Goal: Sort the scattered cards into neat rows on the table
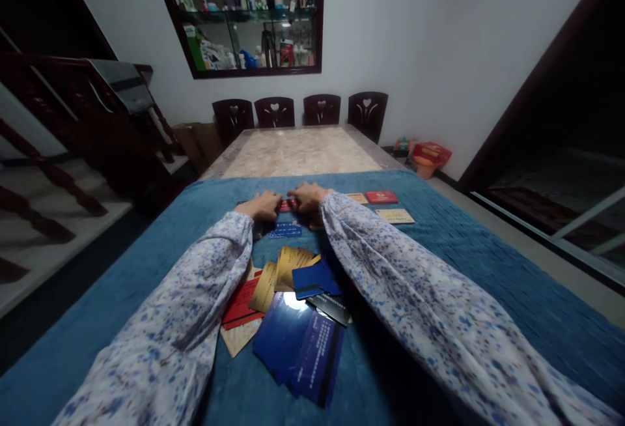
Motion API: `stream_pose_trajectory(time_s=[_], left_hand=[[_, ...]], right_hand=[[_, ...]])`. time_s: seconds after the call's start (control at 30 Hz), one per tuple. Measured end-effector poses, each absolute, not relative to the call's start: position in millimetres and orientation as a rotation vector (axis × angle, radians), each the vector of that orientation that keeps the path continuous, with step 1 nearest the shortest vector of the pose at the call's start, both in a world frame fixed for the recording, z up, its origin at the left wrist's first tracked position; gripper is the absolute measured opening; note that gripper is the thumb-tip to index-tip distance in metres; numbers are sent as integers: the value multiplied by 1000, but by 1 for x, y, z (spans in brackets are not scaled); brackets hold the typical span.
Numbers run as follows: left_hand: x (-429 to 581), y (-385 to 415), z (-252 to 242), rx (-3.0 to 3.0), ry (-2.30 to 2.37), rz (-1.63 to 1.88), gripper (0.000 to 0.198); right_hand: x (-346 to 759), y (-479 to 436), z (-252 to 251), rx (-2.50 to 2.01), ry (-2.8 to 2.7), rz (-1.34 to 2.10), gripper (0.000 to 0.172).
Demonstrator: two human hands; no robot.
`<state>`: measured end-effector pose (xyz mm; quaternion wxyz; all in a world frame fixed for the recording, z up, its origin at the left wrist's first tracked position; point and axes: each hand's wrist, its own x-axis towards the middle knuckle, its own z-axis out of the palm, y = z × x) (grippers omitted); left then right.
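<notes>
A small red card [288, 205] lies between my two hands on the blue cloth. My left hand [263, 206] is at its left end, fingers bent in against it. At its right end is my right hand [307, 198], with fingers curled over toward the card's far edge; some fingertips are hidden. Just nearer to me lies a blue card [286, 229] with pale markings. Between my forearms spreads a loose heap of cards: gold cards [291, 266], red cards [243, 302], a black card [331, 309] and dark blue cards [317, 357], partly overlapping.
Right of my hands lie another red card [381, 197] and a cream card [396, 215]. The blue cloth [439, 269] covers the near part of a long table [303, 149]. Several dark chairs [322, 109] stand at its far end, below a wall cabinet [254, 73].
</notes>
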<state>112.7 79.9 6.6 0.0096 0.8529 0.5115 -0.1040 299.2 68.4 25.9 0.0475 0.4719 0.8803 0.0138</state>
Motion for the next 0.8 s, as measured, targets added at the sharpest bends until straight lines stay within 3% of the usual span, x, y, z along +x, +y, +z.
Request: stream_pose_trajectory(time_s=[0.23, 0.47, 0.6, 0.8], left_hand=[[112, 70, 15, 2772, 1625, -262, 63], [123, 50, 31, 2955, 1545, -6, 44], [140, 34, 39, 3059, 1460, 135, 27], [169, 12, 42, 3204, 1365, 230, 25]], right_hand=[[320, 60, 36, 1425, 2817, 79, 57], [337, 39, 49, 1463, 2868, 215, 28], [349, 25, 52, 1498, 2875, 343, 29], [378, 5, 52, 1566, 2918, 334, 28]])
